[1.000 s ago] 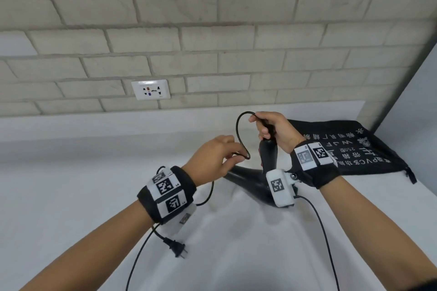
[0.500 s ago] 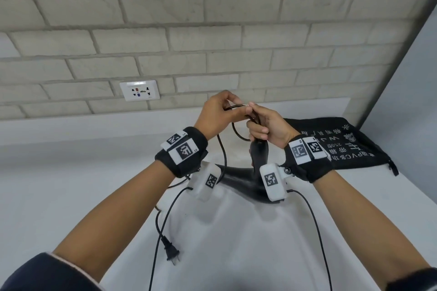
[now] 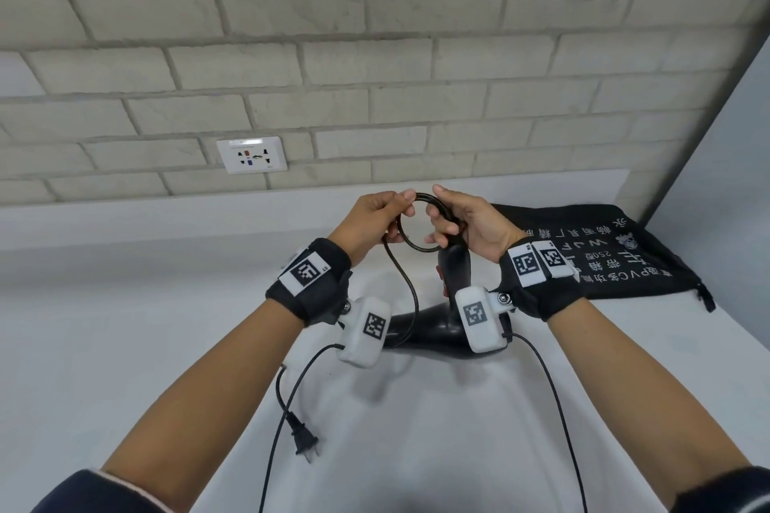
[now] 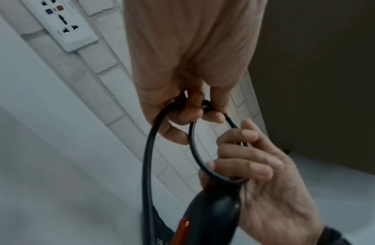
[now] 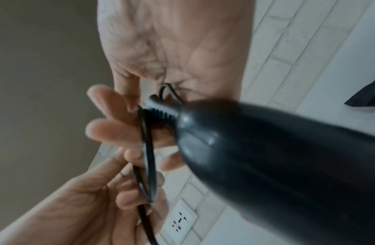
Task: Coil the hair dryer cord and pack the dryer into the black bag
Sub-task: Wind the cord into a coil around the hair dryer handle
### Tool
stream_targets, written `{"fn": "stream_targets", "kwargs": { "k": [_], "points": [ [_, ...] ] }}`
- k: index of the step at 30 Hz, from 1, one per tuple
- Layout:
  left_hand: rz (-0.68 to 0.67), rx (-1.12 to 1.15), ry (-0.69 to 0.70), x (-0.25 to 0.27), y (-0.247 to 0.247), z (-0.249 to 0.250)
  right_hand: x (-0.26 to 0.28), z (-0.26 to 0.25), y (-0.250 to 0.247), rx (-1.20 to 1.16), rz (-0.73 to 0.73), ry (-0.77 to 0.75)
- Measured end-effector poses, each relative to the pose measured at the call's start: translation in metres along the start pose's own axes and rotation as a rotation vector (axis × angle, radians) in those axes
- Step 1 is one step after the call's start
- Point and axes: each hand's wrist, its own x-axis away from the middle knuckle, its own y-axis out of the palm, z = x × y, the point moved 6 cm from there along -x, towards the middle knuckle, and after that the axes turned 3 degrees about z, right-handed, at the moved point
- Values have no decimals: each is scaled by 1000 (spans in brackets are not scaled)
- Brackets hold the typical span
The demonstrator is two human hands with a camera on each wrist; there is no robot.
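Note:
The black hair dryer lies on the white counter with its handle pointing up. My right hand curls round the cord loop at the handle's top end. My left hand pinches the same loop from the left. In the left wrist view the left hand and the right hand hold one round loop of cord. The rest of the cord hangs down to the plug, which lies on the counter. The black bag lies flat at the right.
A white wall socket sits in the brick wall behind the counter. A grey side wall closes off the right, just past the bag. Thin wires from the wrist cameras trail toward me.
My left hand has risen from beside the dryer and brought the cord up to my right hand, closing it into a round loop. The plug has slid toward the dryer.

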Motion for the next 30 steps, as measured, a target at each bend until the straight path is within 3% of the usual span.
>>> {"fn": "stream_targets", "kwargs": {
  "k": [12, 21, 30],
  "points": [
    [104, 114, 50, 2, 4, -2, -3, -1, 8, -110, -49, 33],
    [-36, 85, 84, 18, 2, -9, 2, 2, 10, -159, -69, 64],
    [56, 174, 31, 17, -4, -14, -3, 4, 7, -87, -45, 16]
  ]
}}
